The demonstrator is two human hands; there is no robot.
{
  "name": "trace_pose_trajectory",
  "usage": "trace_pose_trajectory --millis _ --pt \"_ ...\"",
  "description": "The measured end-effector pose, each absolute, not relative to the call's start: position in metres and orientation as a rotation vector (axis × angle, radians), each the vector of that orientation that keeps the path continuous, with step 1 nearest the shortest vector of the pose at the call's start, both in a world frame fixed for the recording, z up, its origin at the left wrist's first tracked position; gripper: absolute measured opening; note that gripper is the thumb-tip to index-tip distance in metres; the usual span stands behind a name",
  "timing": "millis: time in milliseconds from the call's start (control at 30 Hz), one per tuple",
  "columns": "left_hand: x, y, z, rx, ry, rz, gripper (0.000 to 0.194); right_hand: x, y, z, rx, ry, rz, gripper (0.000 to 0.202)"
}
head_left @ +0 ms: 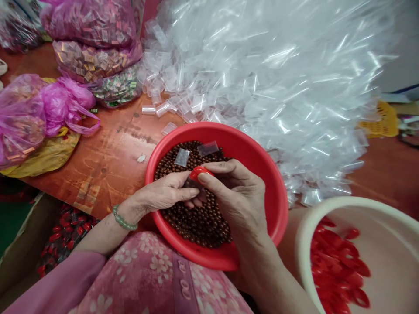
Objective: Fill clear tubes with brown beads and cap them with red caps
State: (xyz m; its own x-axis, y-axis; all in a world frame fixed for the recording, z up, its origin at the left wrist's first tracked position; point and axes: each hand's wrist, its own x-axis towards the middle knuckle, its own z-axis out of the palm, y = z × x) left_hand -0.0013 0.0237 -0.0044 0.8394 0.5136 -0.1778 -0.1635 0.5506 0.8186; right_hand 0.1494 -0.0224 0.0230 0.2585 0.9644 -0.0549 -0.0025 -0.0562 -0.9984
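Over a red basin (278, 192) part-filled with round brown beads (203, 226), both hands meet. My left hand (163, 192) is closed around a small clear plastic tube (194, 183) that looks dark inside; fingers cover most of it. A red plastic cap (199, 172) is at the tube's upper end, pinched between thumb and fingers of my right hand (244, 196). Whether the cap is fully seated I cannot tell. A flat clear tube (182, 157) and a second one (208, 148) lie on the beads just beyond the hands.
A large heap of clear plastic tubes (262, 65) covers the table (114, 152) behind the basin. At right stands a cream tub (304, 244) with red caps (343, 261). Pink bags (91, 22) sit at left. Below, a box holds red-capped pieces (65, 235).
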Motion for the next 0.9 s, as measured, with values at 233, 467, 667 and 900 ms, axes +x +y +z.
trace_pose_trajectory --millis 233,467,667,900 --pt "-0.001 0.024 0.001 0.953 0.476 0.38 0.04 0.151 -0.022 0.02 -1.383 -1.109 0.934 0.01" --pt "-0.002 0.024 -0.003 0.835 0.451 0.427 0.046 0.162 -0.031 0.004 -1.411 -1.529 0.649 0.026" --pt "0.001 0.025 -0.005 0.6 0.453 0.459 0.043 0.159 -0.026 0.009 -1.439 -2.14 0.062 0.078" --pt "0.003 0.024 -0.002 0.537 0.458 0.473 0.047 0.149 -0.02 0.008 -1.376 -2.178 -0.199 0.054"
